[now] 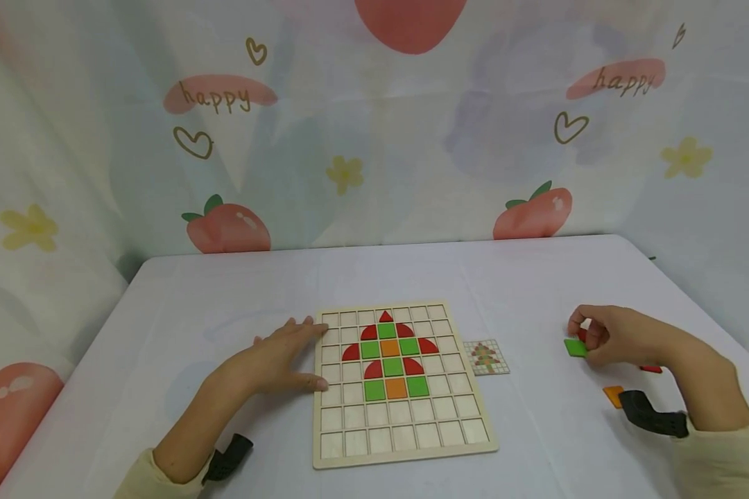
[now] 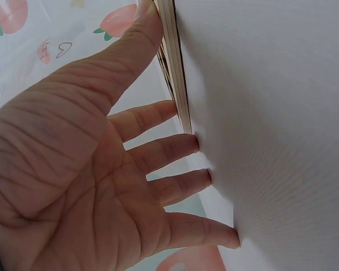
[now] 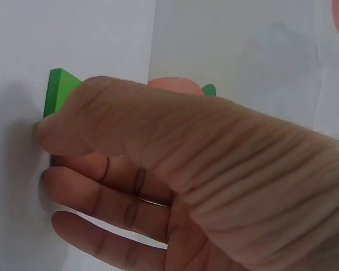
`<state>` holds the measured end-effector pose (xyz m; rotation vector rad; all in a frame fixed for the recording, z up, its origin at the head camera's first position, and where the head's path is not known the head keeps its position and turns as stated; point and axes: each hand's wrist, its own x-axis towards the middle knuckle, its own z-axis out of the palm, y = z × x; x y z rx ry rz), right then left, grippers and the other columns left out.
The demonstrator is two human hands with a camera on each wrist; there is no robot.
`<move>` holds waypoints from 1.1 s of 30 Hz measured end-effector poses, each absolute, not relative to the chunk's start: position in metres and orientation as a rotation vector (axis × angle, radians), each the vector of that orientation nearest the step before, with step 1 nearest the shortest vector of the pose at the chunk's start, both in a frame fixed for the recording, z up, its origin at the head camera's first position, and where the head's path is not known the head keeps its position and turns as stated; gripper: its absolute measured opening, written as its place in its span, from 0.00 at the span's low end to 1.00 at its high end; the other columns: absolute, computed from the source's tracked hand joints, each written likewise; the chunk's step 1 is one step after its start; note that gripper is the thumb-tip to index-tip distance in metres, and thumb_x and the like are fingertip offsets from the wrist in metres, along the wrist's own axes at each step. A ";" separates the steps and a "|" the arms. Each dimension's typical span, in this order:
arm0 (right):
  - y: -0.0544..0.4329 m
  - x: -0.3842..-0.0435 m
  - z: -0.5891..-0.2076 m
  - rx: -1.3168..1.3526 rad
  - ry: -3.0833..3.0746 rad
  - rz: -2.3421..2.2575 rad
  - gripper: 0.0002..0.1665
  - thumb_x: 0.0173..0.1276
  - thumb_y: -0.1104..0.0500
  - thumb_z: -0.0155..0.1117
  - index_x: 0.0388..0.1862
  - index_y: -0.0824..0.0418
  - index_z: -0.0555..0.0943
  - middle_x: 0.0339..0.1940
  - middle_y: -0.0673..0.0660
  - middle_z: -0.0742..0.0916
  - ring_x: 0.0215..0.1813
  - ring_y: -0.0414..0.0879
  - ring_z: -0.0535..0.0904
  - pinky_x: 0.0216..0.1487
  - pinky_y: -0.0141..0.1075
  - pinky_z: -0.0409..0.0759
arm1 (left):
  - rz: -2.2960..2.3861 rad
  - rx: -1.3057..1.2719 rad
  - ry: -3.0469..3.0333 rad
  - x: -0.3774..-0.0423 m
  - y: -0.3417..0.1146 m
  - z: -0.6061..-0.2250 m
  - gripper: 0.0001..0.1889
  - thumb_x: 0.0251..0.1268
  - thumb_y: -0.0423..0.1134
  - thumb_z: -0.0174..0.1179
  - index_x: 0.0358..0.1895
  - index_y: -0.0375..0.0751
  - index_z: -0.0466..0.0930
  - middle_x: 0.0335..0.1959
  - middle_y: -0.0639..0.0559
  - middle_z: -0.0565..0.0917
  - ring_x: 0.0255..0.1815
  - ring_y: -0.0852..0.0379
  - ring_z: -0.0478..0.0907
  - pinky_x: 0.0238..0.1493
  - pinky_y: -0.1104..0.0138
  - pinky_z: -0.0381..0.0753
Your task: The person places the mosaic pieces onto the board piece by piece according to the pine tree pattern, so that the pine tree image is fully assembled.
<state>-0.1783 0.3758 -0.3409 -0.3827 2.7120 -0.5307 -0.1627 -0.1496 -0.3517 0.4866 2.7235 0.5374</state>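
My left hand [image 1: 268, 360] lies at the left edge of the wooden grid board [image 1: 408, 454], fingers spread, thumb and fingertips at its rim. In the left wrist view the thumb touches the board's side [image 2: 172, 51] and the other fingertips reach the tablecloth. Red, green and orange tiles form a tree shape in the grid. At the right, my right hand [image 1: 624, 336] is curled down, thumb and forefinger pinching a red tile [image 1: 582, 334] low at the table. A green square tile [image 1: 575, 348] lies beside these fingertips; the thumb partly covers it in the right wrist view.
A small pattern card [image 1: 486, 357] with a printed tree lies against the board's right side. An orange tile [image 1: 613, 396] sits near the right wrist's black camera mount [image 1: 652, 414]. Another red tile [image 1: 651, 369] is partly hidden by the right arm. A printed curtain [image 1: 381, 138] hangs behind the table.
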 end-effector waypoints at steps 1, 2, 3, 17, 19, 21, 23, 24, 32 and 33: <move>0.374 -0.179 -0.341 -0.395 2.719 -0.526 0.20 0.57 0.64 0.74 0.46 0.59 0.77 0.29 0.48 0.78 0.32 0.37 0.72 0.34 0.31 0.72 | 0.540 0.487 2.723 -0.163 -0.150 -0.352 0.50 0.51 0.58 0.77 0.78 0.47 0.65 0.80 0.37 0.60 0.81 0.32 0.52 0.65 0.20 0.52; 0.372 -0.179 -0.342 -0.409 2.727 -0.523 0.20 0.57 0.64 0.74 0.46 0.60 0.77 0.29 0.48 0.77 0.32 0.36 0.72 0.34 0.31 0.72 | 0.544 0.487 2.722 -0.163 -0.150 -0.352 0.50 0.51 0.58 0.78 0.78 0.47 0.65 0.80 0.37 0.60 0.81 0.32 0.52 0.65 0.20 0.52; 0.370 -0.180 -0.342 -0.413 2.730 -0.525 0.19 0.57 0.64 0.74 0.45 0.60 0.77 0.29 0.47 0.77 0.32 0.36 0.72 0.34 0.30 0.72 | 0.544 0.486 2.721 -0.163 -0.150 -0.352 0.50 0.51 0.58 0.77 0.78 0.47 0.65 0.80 0.37 0.60 0.81 0.32 0.52 0.65 0.20 0.52; 0.339 -0.181 -0.344 -0.402 2.698 -0.604 0.16 0.56 0.61 0.76 0.41 0.63 0.80 0.26 0.49 0.77 0.31 0.41 0.71 0.31 0.31 0.71 | 0.522 0.484 2.726 -0.163 -0.149 -0.351 0.49 0.53 0.57 0.77 0.78 0.47 0.65 0.80 0.37 0.60 0.81 0.32 0.51 0.66 0.21 0.53; 0.335 -0.182 -0.345 -0.404 2.694 -0.600 0.16 0.55 0.61 0.76 0.40 0.63 0.79 0.25 0.49 0.76 0.31 0.42 0.71 0.30 0.31 0.70 | 0.520 0.482 2.726 -0.163 -0.149 -0.351 0.50 0.52 0.57 0.77 0.78 0.47 0.65 0.80 0.37 0.60 0.81 0.32 0.51 0.66 0.22 0.53; 0.330 -0.182 -0.346 -0.401 2.689 -0.608 0.17 0.54 0.61 0.77 0.39 0.62 0.79 0.24 0.49 0.76 0.30 0.42 0.71 0.29 0.31 0.69 | 0.526 0.486 2.723 -0.163 -0.150 -0.351 0.50 0.52 0.57 0.77 0.78 0.47 0.65 0.80 0.37 0.60 0.81 0.32 0.51 0.66 0.21 0.53; 0.326 -0.182 -0.347 -0.415 2.694 -0.613 0.17 0.52 0.62 0.77 0.38 0.62 0.79 0.23 0.49 0.75 0.29 0.42 0.71 0.28 0.31 0.69 | 0.534 0.486 2.719 -0.163 -0.151 -0.351 0.50 0.52 0.57 0.77 0.78 0.47 0.65 0.80 0.37 0.60 0.81 0.32 0.51 0.65 0.21 0.52; 0.324 -0.182 -0.347 -0.420 2.697 -0.617 0.17 0.52 0.62 0.77 0.38 0.62 0.79 0.22 0.49 0.75 0.29 0.42 0.71 0.28 0.31 0.68 | 0.540 0.487 2.717 -0.163 -0.151 -0.352 0.50 0.52 0.58 0.77 0.78 0.47 0.65 0.80 0.37 0.60 0.81 0.31 0.51 0.65 0.21 0.52; 0.314 -0.180 -0.349 -0.465 2.724 -0.645 0.18 0.51 0.62 0.78 0.38 0.62 0.79 0.22 0.48 0.74 0.28 0.41 0.70 0.28 0.31 0.68 | 0.553 0.475 2.718 -0.164 -0.151 -0.354 0.50 0.51 0.57 0.78 0.78 0.48 0.65 0.80 0.38 0.60 0.82 0.32 0.51 0.66 0.21 0.51; 0.312 -0.179 -0.349 -0.474 2.727 -0.649 0.18 0.51 0.62 0.78 0.38 0.61 0.79 0.22 0.47 0.74 0.27 0.40 0.70 0.28 0.31 0.68 | 0.554 0.475 2.717 -0.164 -0.151 -0.354 0.50 0.51 0.57 0.78 0.78 0.48 0.65 0.81 0.38 0.60 0.82 0.32 0.51 0.66 0.21 0.51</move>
